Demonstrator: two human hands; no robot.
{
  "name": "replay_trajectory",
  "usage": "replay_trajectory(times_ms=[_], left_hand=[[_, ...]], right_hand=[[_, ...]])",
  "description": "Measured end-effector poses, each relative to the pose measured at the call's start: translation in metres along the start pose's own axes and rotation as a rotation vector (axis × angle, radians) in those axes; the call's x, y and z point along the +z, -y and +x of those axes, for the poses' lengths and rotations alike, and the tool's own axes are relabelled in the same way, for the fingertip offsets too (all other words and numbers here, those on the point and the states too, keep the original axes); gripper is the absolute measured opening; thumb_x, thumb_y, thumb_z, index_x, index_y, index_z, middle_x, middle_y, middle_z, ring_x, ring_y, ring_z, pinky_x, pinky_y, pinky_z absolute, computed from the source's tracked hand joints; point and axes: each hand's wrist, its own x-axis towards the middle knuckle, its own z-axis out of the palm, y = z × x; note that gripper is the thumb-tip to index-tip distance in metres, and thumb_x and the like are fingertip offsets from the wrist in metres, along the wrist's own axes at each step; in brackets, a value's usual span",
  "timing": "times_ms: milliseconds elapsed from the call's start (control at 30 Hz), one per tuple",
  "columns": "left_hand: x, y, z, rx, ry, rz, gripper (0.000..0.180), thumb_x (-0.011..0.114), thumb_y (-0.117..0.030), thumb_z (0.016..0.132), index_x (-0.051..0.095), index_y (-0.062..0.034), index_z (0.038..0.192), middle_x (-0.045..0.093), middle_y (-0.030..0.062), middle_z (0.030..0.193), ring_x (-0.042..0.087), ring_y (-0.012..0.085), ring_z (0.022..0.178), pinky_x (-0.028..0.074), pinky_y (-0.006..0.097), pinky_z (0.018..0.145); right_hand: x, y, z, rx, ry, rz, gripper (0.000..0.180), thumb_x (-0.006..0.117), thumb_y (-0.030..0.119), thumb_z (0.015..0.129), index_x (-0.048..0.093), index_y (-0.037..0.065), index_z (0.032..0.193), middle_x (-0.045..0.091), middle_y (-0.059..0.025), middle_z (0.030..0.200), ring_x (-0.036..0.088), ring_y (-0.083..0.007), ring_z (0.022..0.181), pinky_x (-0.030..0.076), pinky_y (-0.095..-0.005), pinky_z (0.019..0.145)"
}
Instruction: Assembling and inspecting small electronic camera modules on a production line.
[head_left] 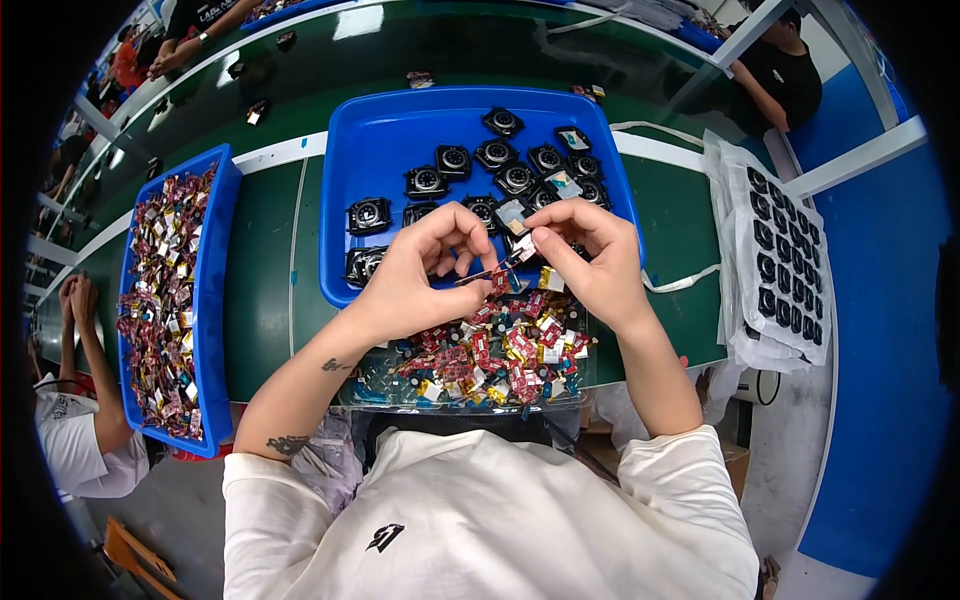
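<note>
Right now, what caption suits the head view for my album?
Fingers hold a small part near red circuit pieces and a blue tray of black cases.

A small module [504, 281] is held up in the air, tilted, its red board low and its white block [522, 247] higher and to the right. A thin dark strip [476, 276] sticks out at its left. In view it sits between black round-faced cases and a heap of red, white and yellow boards. Its finer parts are too small to tell.
</note>
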Motion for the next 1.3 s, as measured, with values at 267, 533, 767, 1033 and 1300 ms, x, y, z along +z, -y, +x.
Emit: replay_trajectory(times_ms=[267, 533, 767, 1033, 1300], left_hand=[[0.001, 0.003, -0.001, 0.062, -0.101, -0.124, 0.027, 0.069, -0.002, 0.071, 0.050, -0.0077, 0.090, 0.055, -0.0021, 0.083, 0.047, 0.0032, 0.071, 0.035, 0.019, 0.062], [0.004, -0.004, 0.000, 0.037, -0.044, 0.070, 0.036, 0.072, -0.006, 0.070, 0.057, -0.0086, 0.103, 0.060, -0.0034, 0.095, 0.044, 0.0032, 0.074, 0.034, 0.017, 0.059], [0.004, 0.006, -0.003, 0.156, -0.118, 0.150, 0.023, 0.071, -0.005, 0.072, 0.065, -0.0053, 0.094, 0.062, 0.0008, 0.092, 0.049, 0.0048, 0.067, 0.037, 0.019, 0.054], [0.002, 0.004, -0.001, 0.246, -0.079, 0.101, 0.013, 0.071, -0.002, 0.073, 0.064, -0.0020, 0.084, 0.060, 0.0045, 0.087, 0.054, 0.0076, 0.075, 0.042, 0.020, 0.059], [-0.003, 0.007, 0.000, 0.145, -0.143, -0.379, 0.011, 0.070, 0.001, 0.075, 0.060, -0.0021, 0.080, 0.056, 0.0040, 0.084, 0.055, 0.0112, 0.083, 0.047, 0.025, 0.073]], right_hand=[[-0.002, 0.001, -0.001, 0.036, 0.054, -0.042, 0.007, 0.060, 0.001, 0.081, 0.063, -0.001, 0.087, 0.062, -0.0021, 0.074, 0.055, -0.0043, 0.064, 0.043, -0.0189, 0.058], [-0.005, 0.005, 0.001, 0.081, 0.061, 0.277, 0.009, 0.059, 0.001, 0.085, 0.059, -0.003, 0.093, 0.063, -0.0072, 0.086, 0.060, -0.0088, 0.074, 0.049, -0.0203, 0.065], [-0.005, 0.009, -0.001, 0.226, 0.232, 0.404, 0.012, 0.061, 0.003, 0.084, 0.058, -0.003, 0.093, 0.063, -0.0079, 0.081, 0.064, -0.0125, 0.071, 0.052, -0.0220, 0.063], [-0.004, 0.002, 0.002, 0.112, 0.301, 0.400, 0.007, 0.062, 0.001, 0.082, 0.060, -0.001, 0.088, 0.062, -0.0089, 0.092, 0.060, -0.0121, 0.083, 0.050, -0.0227, 0.069], [0.018, -0.003, -0.004, -0.282, 0.036, 0.073, 0.009, 0.062, -0.002, 0.078, 0.057, 0.000, 0.085, 0.059, -0.0096, 0.095, 0.056, -0.0134, 0.078, 0.046, -0.0242, 0.067]])
